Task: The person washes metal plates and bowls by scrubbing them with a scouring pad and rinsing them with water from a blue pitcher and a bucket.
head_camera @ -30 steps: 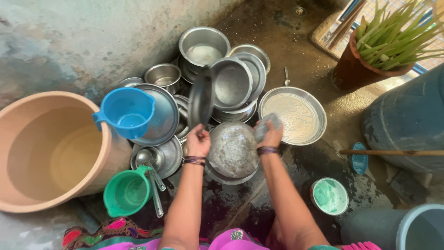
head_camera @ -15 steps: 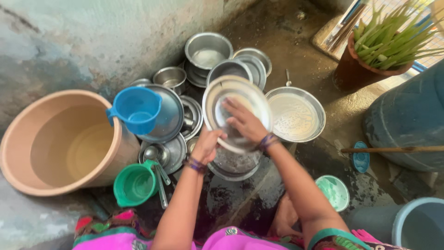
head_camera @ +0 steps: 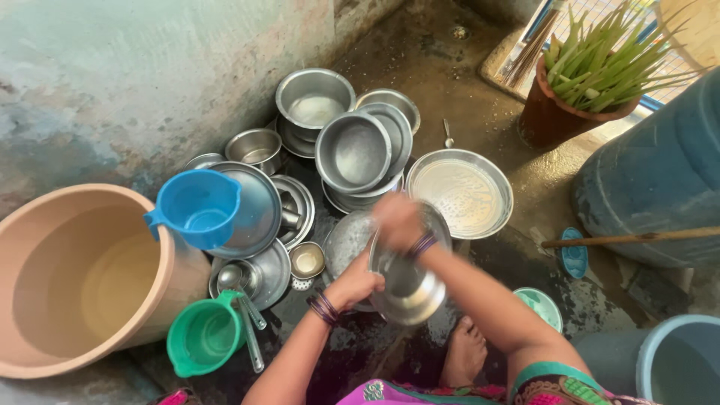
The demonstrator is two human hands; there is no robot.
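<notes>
Hands point(head_camera: 358, 283) point(head_camera: 396, 219) (two), one steel plate point(head_camera: 409, 281)

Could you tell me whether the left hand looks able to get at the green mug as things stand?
Probably not right away: the left hand is holding the steel plate. The green mug sits nearby on that side, with nothing between.

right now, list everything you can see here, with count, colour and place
tub: 1, tan, far left
jug: 1, blue, on a steel plate
mug: 1, green, below the tub
steel bowls: several, silver, stacked at the wall
wide plate: 1, silver, centre right
soap dish: 1, green, lower right
potted plant: 1, green in a brown pot, top right
drum: 1, dark blue, right
stick: 1, wooden, against the drum
held plate: 1, silver, centre
left hand: grips the held plate's edge
right hand: blurred, on the held plate
</notes>
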